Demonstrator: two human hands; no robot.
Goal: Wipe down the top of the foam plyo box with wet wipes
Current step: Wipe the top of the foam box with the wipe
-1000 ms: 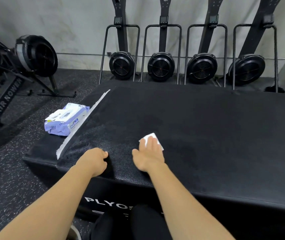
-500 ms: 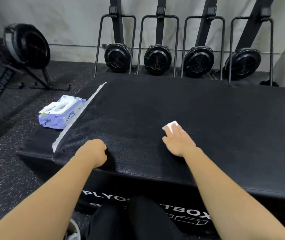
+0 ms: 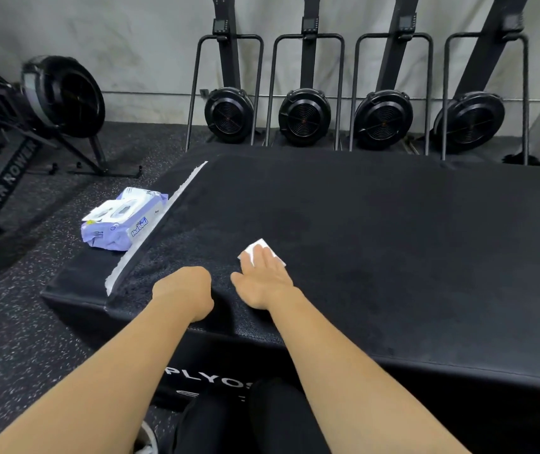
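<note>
Wipe point(image 3: 260, 249) lying flat on plyo box point(image 3: 393, 257) top, near front edge, left of middle. Right hand point(image 3: 263, 280) pressing down on it, fingers point(image 3: 267, 260) straight and together, white corners poking out past fingertips. Left hand point(image 3: 183, 291) just beside, curled in fist, resting on box, gripping nothing. Pack of wipes point(image 3: 121, 221) on box's left end, label blurry, maybe "HuiBoLi". Box front reads "PLYOS", rest hidden. Rower point(image 3: 16, 178) at left says "ROWER".

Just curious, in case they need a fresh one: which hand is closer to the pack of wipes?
Left. The left hand rests fisted on the box top, right of the wipes pack; the right hand presses a wipe farther right.
</note>
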